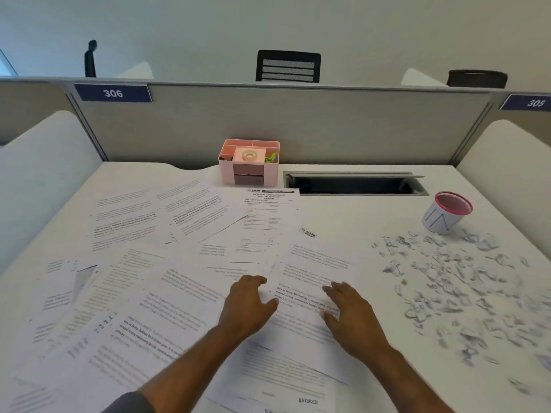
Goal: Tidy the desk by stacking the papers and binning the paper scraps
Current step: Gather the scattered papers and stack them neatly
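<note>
Head view is showing two bare arms reaching out over a white desk (343, 216); the left hand (249, 305) is lying flat on the papers (167, 293) with its fingers spread loosely and its fingertips bending a little at the edge of one sheet (316, 263); the right hand (351, 314) is lying on that same sheet with its fingers out straight; neither hand is gripping anything. Printed papers are lying all over the near and left parts of the desk, crossing over each other at many angles, not in a stack. Off to the right, lots of small paper scraps (453, 281) are lying loose on the desk, well apart from the hands. Just past the scraps, a small white bin (445, 213) with a red rim is leaning over, its open mouth pointing up and to the right. Farther back, a pink desk organizer (249, 162) is sitting against the grey divider wall (328, 126), with a roll of tape (250, 155) on top of it; beside it, a long cable slot (354, 184) is standing open in the desk. Blue signs on the wall are reading 306 (113, 93) and 305 (535, 102); black chair backs (287, 67) are peeking over the top.
</note>
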A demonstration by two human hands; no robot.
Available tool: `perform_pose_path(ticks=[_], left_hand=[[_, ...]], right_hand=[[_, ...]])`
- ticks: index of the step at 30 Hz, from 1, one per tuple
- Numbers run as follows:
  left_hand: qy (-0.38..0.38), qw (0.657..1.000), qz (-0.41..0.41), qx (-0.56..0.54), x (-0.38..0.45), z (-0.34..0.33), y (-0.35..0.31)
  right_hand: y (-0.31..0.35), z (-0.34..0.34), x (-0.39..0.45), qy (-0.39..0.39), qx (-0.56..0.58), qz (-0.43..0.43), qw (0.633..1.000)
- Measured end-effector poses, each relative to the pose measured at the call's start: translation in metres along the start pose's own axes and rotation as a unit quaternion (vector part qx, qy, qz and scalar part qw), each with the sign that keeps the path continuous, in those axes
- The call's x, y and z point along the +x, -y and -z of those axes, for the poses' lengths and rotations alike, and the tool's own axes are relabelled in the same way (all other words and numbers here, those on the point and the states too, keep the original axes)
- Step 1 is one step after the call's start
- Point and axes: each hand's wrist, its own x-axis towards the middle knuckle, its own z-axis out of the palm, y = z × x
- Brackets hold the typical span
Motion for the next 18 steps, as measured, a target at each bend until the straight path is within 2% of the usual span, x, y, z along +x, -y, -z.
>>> perform_pose_path(ticks=[4,6,9,13,18], left_hand=[[0.032,0.994,0.053,0.085,-0.001,-0.019,-0.016],[0.030,0.990,0.074,0.120,0.000,-0.027,-0.021],[0.012,0.986,0.104,0.127,0.002,-0.036,-0.028],[-0.013,0.987,0.157,0.034,0.005,-0.047,-0.040],[-0.016,0.980,0.199,-0.022,0.010,-0.052,-0.052]], right_hand=[[-0.012,-0.009,-0.002,0.128,-0.086,0.020,0.988],[-0.017,-0.012,-0.004,0.160,-0.098,0.027,0.982],[-0.021,-0.014,-0.004,0.156,-0.101,0.037,0.982],[-0.023,-0.015,-0.002,0.155,-0.109,0.047,0.981],[-0.028,-0.014,0.001,0.160,-0.123,0.065,0.977]])
